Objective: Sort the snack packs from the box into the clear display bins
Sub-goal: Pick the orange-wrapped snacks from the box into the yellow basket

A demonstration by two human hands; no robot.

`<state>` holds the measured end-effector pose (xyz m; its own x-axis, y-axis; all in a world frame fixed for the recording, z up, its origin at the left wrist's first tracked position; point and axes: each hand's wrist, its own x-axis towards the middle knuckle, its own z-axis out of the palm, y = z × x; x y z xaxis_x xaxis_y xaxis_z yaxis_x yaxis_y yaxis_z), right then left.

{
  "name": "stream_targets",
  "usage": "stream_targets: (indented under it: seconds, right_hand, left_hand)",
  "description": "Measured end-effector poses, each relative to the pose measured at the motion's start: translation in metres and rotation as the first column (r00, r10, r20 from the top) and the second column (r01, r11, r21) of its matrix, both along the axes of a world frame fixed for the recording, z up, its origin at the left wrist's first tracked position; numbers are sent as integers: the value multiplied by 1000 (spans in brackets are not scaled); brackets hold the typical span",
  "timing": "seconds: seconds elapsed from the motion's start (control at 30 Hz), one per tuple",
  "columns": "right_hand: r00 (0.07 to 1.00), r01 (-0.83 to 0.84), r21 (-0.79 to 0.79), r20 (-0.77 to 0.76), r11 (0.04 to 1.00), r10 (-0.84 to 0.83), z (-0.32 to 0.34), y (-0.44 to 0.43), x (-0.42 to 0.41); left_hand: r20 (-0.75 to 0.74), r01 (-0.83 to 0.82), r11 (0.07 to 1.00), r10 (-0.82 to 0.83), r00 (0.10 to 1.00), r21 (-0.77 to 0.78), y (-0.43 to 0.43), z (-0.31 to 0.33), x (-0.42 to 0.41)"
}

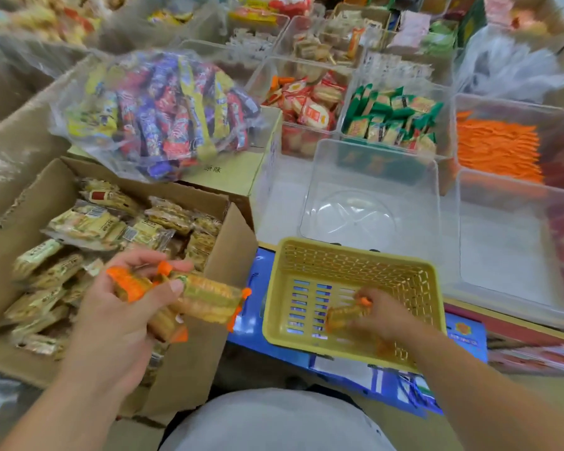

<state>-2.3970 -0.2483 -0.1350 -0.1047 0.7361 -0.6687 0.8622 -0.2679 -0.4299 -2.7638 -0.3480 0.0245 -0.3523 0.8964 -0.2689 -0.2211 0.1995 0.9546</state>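
Left hand (124,297): grips a bunch of orange-ended snack packs (209,299) over the box (238,252).
Right hand (383,315): fingers curled on one pack (345,317) inside the yellow basket (355,252).
Handling: light, crinkly, slippery film (biscuits likely brittle); hold mid-body, not the crimped ends.
Clear bin (372,177): just beyond the basket, likely the next destination.

Cardboard box (219,255) stood open, heaped with pale-yellow snack packs (88,222). Orange-ended packs (209,297) were held above its right wall; single pack (345,315) sat low inside yellow basket (355,250). Clear bin (375,177) stood upright beyond.
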Motion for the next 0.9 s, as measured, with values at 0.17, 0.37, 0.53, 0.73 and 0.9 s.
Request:
stream_targets:
  seconds: [0.17,0.37,0.53,0.73,0.9]
  right_hand:
    - [992,-123,-56,28,991,125,-5,2,6]
    - [967,-250,669,204,700,150,34,-28,39]
    - [979,-112,614,204,781,-21,33,-59,65]
    - [986,146,516,-9,844,-165,16,-87,59]
    - [978,177,504,6,845,-208,23,-94,54]
  left_hand:
    - [4,55,997,-55,999,-58,17,1,53]
    - [-76,244,953,-261,962,-179,67,-37,120]
    - [-289,384,841,-503,815,-381,99,-92,168]
    - [-429,472,658,-747,508,-586,111,-131,171]
    - [-494,591,577,-809,318,-564,99,-114,163]
